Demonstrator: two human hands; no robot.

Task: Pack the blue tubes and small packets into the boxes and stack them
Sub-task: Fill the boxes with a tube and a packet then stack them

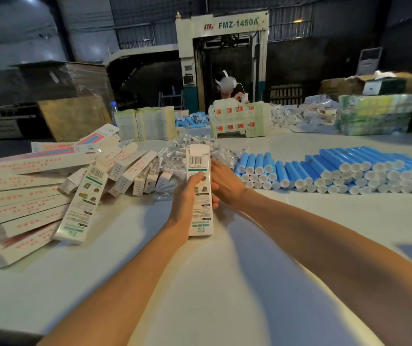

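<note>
A long white box (198, 163) with a barcode and green print lies lengthwise over the table's middle. My left hand (187, 198) grips it from the left side. My right hand (225, 182) rests against its right edge, fingers curled behind it. Blue tubes (337, 168) with white caps lie stacked in rows to the right. A heap of small clear packets (195, 146) sits just beyond the box. Filled white boxes (22, 203) are piled in a loose stack at the left, one (82, 203) leaning on the pile.
The white table (225, 283) spreads before me. Across it a person wearing a headset (227, 84) works behind flat box blanks (237, 121), more blue tubes (192, 119) and packets (287, 116). Wrapped bundles (374, 113) stand at the far right.
</note>
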